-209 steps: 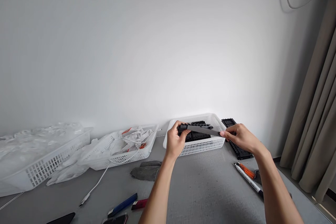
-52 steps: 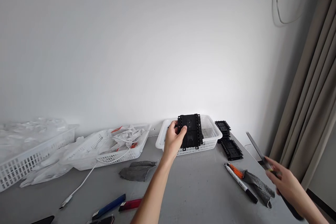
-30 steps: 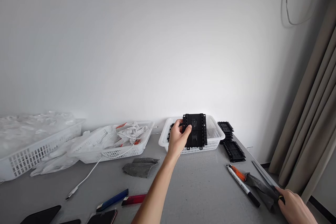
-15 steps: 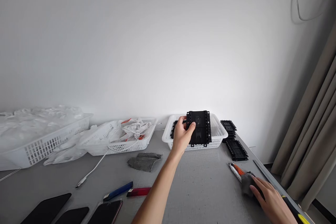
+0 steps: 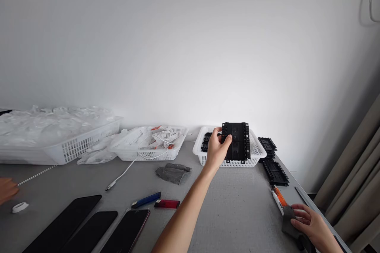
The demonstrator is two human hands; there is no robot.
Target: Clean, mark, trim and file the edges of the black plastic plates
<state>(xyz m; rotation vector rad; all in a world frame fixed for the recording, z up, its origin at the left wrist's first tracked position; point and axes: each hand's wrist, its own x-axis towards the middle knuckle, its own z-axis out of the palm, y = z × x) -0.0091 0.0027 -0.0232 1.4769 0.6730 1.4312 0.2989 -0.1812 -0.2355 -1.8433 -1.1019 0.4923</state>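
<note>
My left hand (image 5: 217,151) is closed on a black rectangular plastic part (image 5: 236,142) with toothed edges and holds it upright over a white basket (image 5: 228,162) that contains more black parts. My right hand (image 5: 310,226) is low at the table's right edge, fingers curled on a grey cloth (image 5: 288,221). Just beyond that hand lie an orange and a white marker (image 5: 277,199) and a long flat grey tool (image 5: 303,197).
More black parts (image 5: 274,165) lie right of the basket. A second grey cloth (image 5: 173,173), a blue pen (image 5: 146,200) and a red lighter (image 5: 166,204) sit mid-table. Three dark phones (image 5: 97,225) lie front left. Baskets of cables (image 5: 154,146) and plastic bags (image 5: 59,134) stand behind. Another person's hand (image 5: 6,189) shows at the left edge.
My right hand laid the long flat tool down at the table's right edge and took hold of the grey cloth. My left hand keeps the black part over the basket. The view swung left.
</note>
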